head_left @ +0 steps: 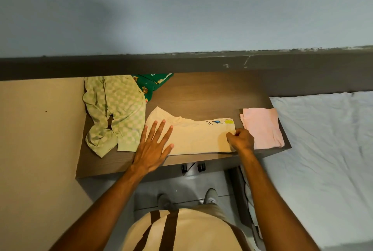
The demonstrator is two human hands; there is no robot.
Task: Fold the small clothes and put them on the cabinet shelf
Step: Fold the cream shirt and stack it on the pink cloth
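Note:
A cream shirt (pixel 193 137) with a small blue and yellow print lies partly folded in the middle of the brown desk top (pixel 201 93). My left hand (pixel 153 145) presses flat on the shirt's left end with fingers spread. My right hand (pixel 241 139) pinches the shirt's right edge with curled fingers. A folded pink garment (pixel 262 127) sits at the desk's right end, just beside my right hand. A crumpled green checked garment (pixel 115 109) lies at the left, and a dark green printed garment (pixel 151 85) peeks out behind it.
A bed with a pale sheet (pixel 327 150) adjoins the desk on the right. A beige cabinet surface (pixel 40 129) runs along the left. A dark ledge (pixel 181 65) and the wall stand behind the desk. Chair wheels (pixel 193 167) show under the desk's front edge.

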